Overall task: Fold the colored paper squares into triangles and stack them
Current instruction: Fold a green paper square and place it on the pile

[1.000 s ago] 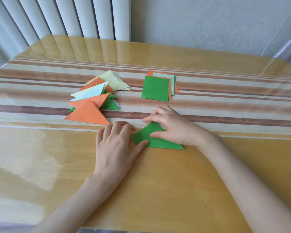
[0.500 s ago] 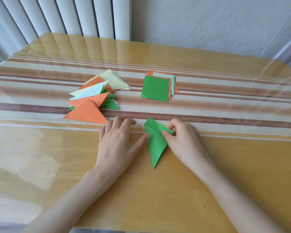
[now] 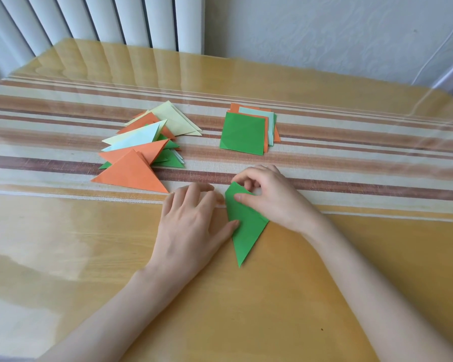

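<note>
A green folded paper triangle (image 3: 246, 228) lies on the table in front of me, its long point aimed toward me. My right hand (image 3: 275, 197) pinches its far corner between thumb and curled fingers. My left hand (image 3: 191, 226) lies flat beside it, the thumb tip touching the paper's left edge. A pile of folded triangles (image 3: 136, 165) in orange, green, pale yellow and pale blue sits to the far left. A stack of flat paper squares (image 3: 243, 133), green on top with orange and pale ones beneath, sits straight ahead.
The wooden table (image 3: 272, 309) carries a striped runner (image 3: 351, 163) under a clear glossy cover. White vertical blinds (image 3: 89, 19) and a pale wall stand behind the table's far edge.
The green triangle was turned from lying sideways to pointing toward me. My right hand shifted from pressing it flat to pinching its far corner. My left hand stayed nearly in place.
</note>
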{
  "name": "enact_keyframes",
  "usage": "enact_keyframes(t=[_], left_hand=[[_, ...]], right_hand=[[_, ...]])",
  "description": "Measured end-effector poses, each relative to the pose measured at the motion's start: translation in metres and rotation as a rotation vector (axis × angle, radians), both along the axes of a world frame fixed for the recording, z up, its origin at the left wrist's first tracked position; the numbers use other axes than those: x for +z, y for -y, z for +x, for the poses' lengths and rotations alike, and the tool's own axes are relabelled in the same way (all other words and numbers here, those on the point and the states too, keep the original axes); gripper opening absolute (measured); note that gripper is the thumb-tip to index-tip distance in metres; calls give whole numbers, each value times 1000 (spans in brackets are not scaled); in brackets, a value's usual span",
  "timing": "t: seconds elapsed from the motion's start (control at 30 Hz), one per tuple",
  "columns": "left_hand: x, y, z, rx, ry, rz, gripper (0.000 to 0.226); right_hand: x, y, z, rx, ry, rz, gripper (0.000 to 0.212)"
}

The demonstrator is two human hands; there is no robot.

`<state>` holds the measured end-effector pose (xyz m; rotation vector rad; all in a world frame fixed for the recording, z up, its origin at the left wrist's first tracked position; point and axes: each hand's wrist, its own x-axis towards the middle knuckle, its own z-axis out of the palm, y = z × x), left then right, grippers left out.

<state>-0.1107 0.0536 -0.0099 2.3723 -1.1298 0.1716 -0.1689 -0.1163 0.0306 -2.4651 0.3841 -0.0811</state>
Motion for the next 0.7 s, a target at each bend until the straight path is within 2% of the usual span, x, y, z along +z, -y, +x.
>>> enact_keyframes(t=[0.07,0.23,0.27,0.33,0.4,0.43,0.6,0.7], left_hand=[[2,-2,-3,-43,-7,22,47],[9,-4,0,-117,-2,29,35],[9,-4,1,-144,11,29,33],[6,-4,2,-215,41,65,34],[2,-2,1,-278,99,118,32],[0,-1,-1,-295,136,126,29],[10,-1,-17,-328,116,11,25],[8,0,-18,-368,142,95,34]], right_hand=[[3,1,0,-36,22,73,3],[4,-3,-16,-238,3,122,8],[2,-7,-23,-272,10,115,9],[-6,-14,-35,-309,60,-45,9],[-16,-14,-41,-286,158,-212,8],[-20,-10,-42,-262,193,-217,8],[-28,4,-43,-189,271,-137,11],[-29,9,-44,-137,278,-96,8]])
